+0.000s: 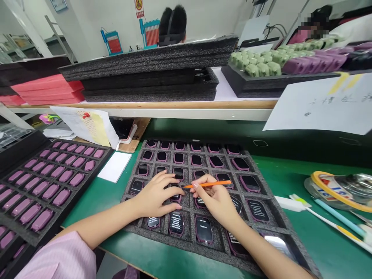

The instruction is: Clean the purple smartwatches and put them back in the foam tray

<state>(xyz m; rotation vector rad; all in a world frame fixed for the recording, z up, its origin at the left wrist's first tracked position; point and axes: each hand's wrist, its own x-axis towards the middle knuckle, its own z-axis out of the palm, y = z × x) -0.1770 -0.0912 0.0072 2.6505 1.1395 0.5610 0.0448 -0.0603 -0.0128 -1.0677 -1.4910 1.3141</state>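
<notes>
A dark grey foam tray point(158, 237) with square compartments lies on the green tabletop. Smartwatch bodies with purple frames and black screens fill its rows; a watch in the front row point(176, 223) shows lines of white text, as do several others. My left hand point(158, 193) rests over the tray's left-middle part, fingers spread, fingertips at a partly covered watch point(176, 197). In my right hand point(216, 199) is a slim orange stick point(212, 184) with a dark, pointed tip, pinched between thumb and fingers. Its tip points left, close to my left fingertips. Whether it touches a watch is unclear.
Left stands another foam tray point(87, 182) of purple cases, beside a white card point(115, 166). Behind runs a shelf point(174, 112) with stacked black foam and green and purple parts. A round container point(343, 190) and brushes point(340, 219) lie at right. People sit beyond.
</notes>
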